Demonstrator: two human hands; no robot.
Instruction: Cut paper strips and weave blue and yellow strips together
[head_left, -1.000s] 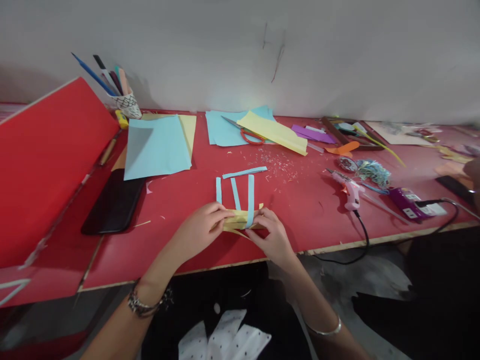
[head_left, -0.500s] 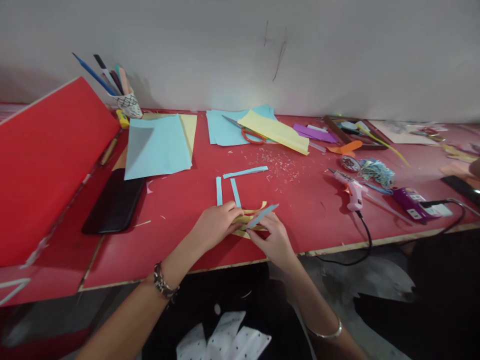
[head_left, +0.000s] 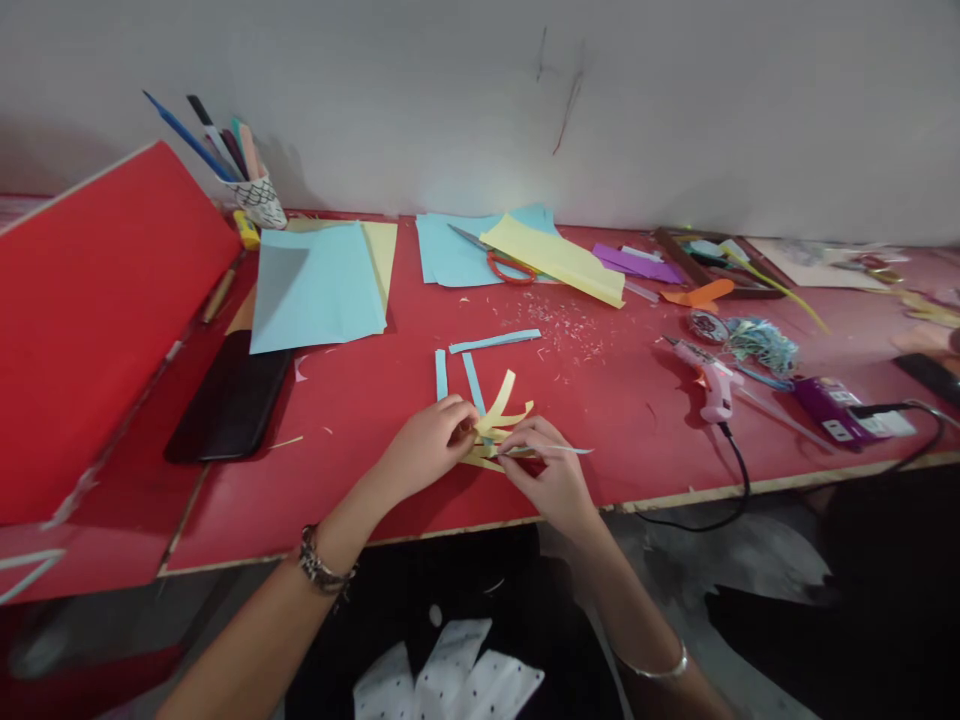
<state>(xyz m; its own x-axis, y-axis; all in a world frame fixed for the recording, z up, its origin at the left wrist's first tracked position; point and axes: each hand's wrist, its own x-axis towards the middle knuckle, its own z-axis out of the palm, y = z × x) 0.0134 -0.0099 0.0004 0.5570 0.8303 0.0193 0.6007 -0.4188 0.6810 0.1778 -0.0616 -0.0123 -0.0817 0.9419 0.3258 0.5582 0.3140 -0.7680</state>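
Note:
Several yellow paper strips (head_left: 498, 402) fan out between my hands near the table's front edge. My left hand (head_left: 435, 437) pinches them at their left side, one strip standing up from the fingers. My right hand (head_left: 551, 470) is closed on a thin pale blue paper strip (head_left: 571, 450), which sticks out to the right past the fingers. Just beyond my left hand lie two upright-placed blue strips, a left one (head_left: 441, 375) and a right one (head_left: 472, 382). A third blue strip (head_left: 495, 341) lies crosswise farther back. My fingers partly hide where the strips meet.
Scissors (head_left: 511, 268) rest on blue sheets beside folded yellow paper (head_left: 555, 262). A pink glue gun (head_left: 712, 385) with a cord lies right, near a purple box (head_left: 836, 410). At left are a black phone (head_left: 229, 400), blue paper (head_left: 319, 290) and a pen cup (head_left: 260, 200).
A yellow strip has risen upright beside my left hand. The blue strip in my right hand has swung from slanting up to nearly level, pointing right.

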